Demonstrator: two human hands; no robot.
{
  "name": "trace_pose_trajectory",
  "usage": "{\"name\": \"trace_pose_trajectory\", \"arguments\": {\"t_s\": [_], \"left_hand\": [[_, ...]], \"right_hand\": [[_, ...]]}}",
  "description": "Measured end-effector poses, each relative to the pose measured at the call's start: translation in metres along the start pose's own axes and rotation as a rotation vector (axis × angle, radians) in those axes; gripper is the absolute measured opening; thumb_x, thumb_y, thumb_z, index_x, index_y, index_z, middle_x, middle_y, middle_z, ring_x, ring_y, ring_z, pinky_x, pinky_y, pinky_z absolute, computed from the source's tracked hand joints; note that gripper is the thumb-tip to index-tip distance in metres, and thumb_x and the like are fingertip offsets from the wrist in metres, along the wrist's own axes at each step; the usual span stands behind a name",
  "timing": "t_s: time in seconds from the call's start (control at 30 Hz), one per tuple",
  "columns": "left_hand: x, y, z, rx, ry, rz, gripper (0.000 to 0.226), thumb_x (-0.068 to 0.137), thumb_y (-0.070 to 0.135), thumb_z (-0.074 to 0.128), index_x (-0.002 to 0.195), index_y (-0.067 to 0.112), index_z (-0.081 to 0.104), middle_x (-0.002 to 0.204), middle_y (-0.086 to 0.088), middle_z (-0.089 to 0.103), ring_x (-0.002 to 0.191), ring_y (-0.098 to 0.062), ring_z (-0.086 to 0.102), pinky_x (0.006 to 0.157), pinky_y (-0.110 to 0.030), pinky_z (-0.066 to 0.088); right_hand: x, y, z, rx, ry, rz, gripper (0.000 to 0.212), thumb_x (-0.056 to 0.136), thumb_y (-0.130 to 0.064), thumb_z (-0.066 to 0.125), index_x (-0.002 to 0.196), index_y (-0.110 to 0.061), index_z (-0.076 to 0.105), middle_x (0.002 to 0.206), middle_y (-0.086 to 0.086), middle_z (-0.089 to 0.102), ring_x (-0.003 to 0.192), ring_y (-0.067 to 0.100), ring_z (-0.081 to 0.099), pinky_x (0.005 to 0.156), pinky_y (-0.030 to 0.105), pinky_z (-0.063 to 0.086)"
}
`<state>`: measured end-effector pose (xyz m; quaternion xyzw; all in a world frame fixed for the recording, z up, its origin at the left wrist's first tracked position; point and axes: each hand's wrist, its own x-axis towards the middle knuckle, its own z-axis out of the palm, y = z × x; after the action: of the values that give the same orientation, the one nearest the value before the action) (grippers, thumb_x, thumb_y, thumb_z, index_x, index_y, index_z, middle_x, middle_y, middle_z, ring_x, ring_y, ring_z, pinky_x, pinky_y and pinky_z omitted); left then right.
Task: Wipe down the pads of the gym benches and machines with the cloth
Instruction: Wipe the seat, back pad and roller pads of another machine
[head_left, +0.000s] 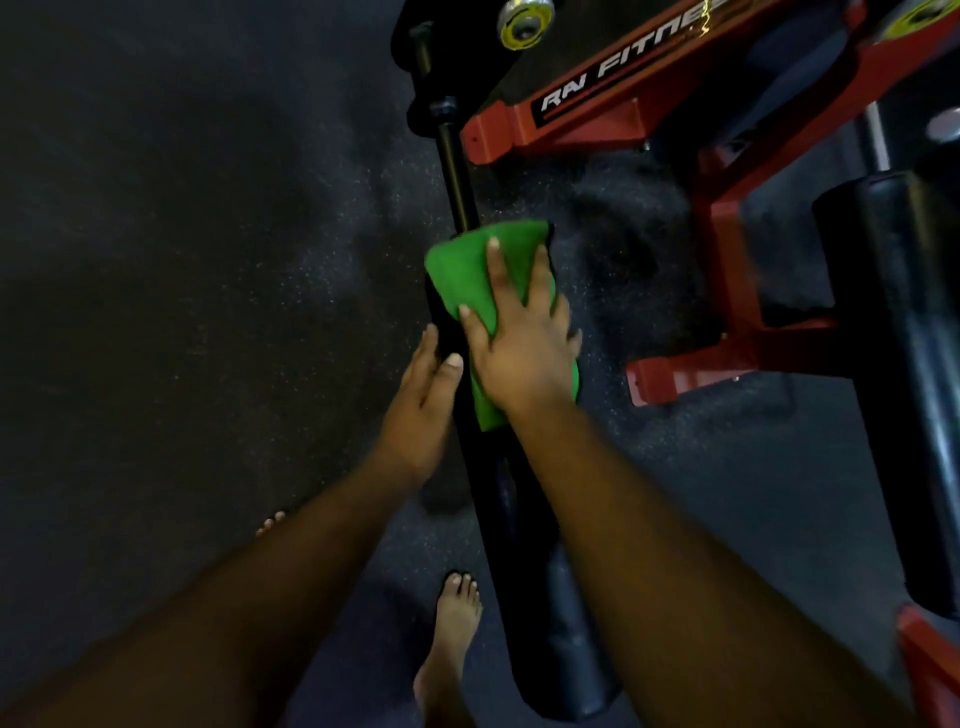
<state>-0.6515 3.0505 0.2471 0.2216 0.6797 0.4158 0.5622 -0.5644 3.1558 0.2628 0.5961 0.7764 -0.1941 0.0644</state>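
A long black roller pad (524, 540) runs from the bottom centre up to a dark metal rod. A green cloth (467, 270) is wrapped over the pad's upper end. My right hand (519, 343) presses flat on the cloth, fingers spread over it and curled around the pad. My left hand (423, 405) grips the pad's left side just below the cloth, thumb on top. A second black roller pad (898, 364) stands at the right, untouched.
The machine's red steel frame (727, 260) with white lettering fills the upper right, its red foot (660, 379) on the floor close to my right hand. Dark speckled rubber floor (182, 260) spreads left. My bare feet (454, 634) stand by the pad's lower end.
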Motion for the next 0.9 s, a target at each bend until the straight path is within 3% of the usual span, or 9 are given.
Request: {"name": "trace_pose_trajectory", "arguments": {"t_s": [0.13,0.27,0.37,0.47,0.53,0.6,0.73,0.83,0.9], "left_hand": [[0.012,0.010,-0.005,-0.096,-0.001,-0.036,0.059,0.107,0.042,0.044,0.160,0.029,0.021,0.166,0.003,0.024,0.144,-0.003,0.025,0.122,-0.027,0.020],[0.001,0.005,-0.001,-0.091,-0.043,-0.071,0.080,0.088,0.066,0.047,0.159,0.037,0.023,0.166,0.005,0.026,0.149,-0.006,0.025,0.126,-0.041,0.022],[-0.003,0.003,0.002,-0.065,-0.053,-0.075,0.073,0.095,0.059,0.045,0.160,0.035,0.021,0.167,0.006,0.021,0.152,-0.008,0.019,0.126,-0.043,0.020],[-0.001,0.001,0.005,-0.046,-0.028,-0.039,0.063,0.105,0.046,0.046,0.160,0.031,0.020,0.167,0.005,0.020,0.148,-0.003,0.019,0.124,-0.029,0.017],[0.000,-0.001,0.006,-0.010,-0.005,-0.011,0.059,0.107,0.035,0.043,0.161,0.025,0.020,0.166,0.003,0.021,0.139,0.004,0.019,0.109,-0.009,0.017],[-0.001,-0.006,0.006,0.008,0.017,-0.006,0.058,0.108,0.033,0.042,0.161,0.023,0.020,0.165,0.002,0.023,0.135,0.005,0.020,0.102,-0.003,0.016],[-0.022,-0.007,0.011,-0.070,0.021,-0.046,0.060,0.107,0.038,0.043,0.161,0.024,0.020,0.166,-0.002,0.023,0.148,-0.007,0.024,0.116,-0.020,0.020],[-0.047,-0.010,0.022,-0.049,-0.006,-0.076,0.062,0.106,0.042,0.043,0.161,0.024,0.020,0.167,-0.001,0.021,0.150,-0.009,0.022,0.114,-0.020,0.018],[-0.059,-0.019,0.031,-0.078,-0.005,-0.091,0.069,0.103,0.052,0.046,0.161,0.024,0.022,0.167,-0.001,0.022,0.149,-0.006,0.023,0.119,-0.023,0.019]], "right_hand": [[0.002,0.007,-0.007,-0.002,-0.009,-0.073,0.068,0.098,-0.066,0.039,0.155,-0.058,0.001,0.170,-0.004,-0.001,0.146,0.039,0.025,0.104,0.071,0.036],[-0.100,0.050,0.007,-0.019,-0.057,0.045,0.070,0.096,-0.070,0.028,0.155,-0.056,-0.007,0.170,-0.001,-0.001,0.145,0.034,0.028,0.101,0.068,0.043],[-0.109,0.055,0.014,-0.060,-0.059,0.073,0.076,0.093,-0.076,0.025,0.156,-0.052,-0.012,0.170,0.004,-0.003,0.146,0.037,0.028,0.101,0.068,0.042],[-0.032,0.020,0.007,-0.016,0.037,0.006,0.078,0.094,-0.076,0.031,0.155,-0.052,-0.010,0.170,0.006,-0.002,0.145,0.043,0.028,0.103,0.068,0.040],[0.006,0.002,0.004,-0.007,0.034,-0.020,0.075,0.095,-0.074,0.033,0.155,-0.054,-0.006,0.170,0.004,-0.003,0.142,0.045,0.028,0.102,0.069,0.038],[0.005,0.003,0.004,-0.037,0.044,-0.047,0.071,0.096,-0.071,0.035,0.156,-0.055,-0.001,0.170,0.003,0.000,0.141,0.044,0.029,0.100,0.069,0.039],[-0.085,0.051,0.013,-0.120,0.015,-0.066,0.069,0.097,-0.067,0.033,0.157,-0.053,0.001,0.169,0.005,0.008,0.139,0.040,0.034,0.097,0.065,0.046],[-0.159,0.081,0.021,-0.125,-0.074,-0.017,0.074,0.094,-0.071,0.030,0.156,-0.052,-0.004,0.169,0.007,0.005,0.140,0.040,0.032,0.095,0.067,0.045],[-0.149,0.080,0.022,-0.096,-0.051,-0.020,0.078,0.093,-0.071,0.036,0.155,-0.054,-0.008,0.170,0.007,0.001,0.143,0.042,0.028,0.099,0.067,0.042]]}}
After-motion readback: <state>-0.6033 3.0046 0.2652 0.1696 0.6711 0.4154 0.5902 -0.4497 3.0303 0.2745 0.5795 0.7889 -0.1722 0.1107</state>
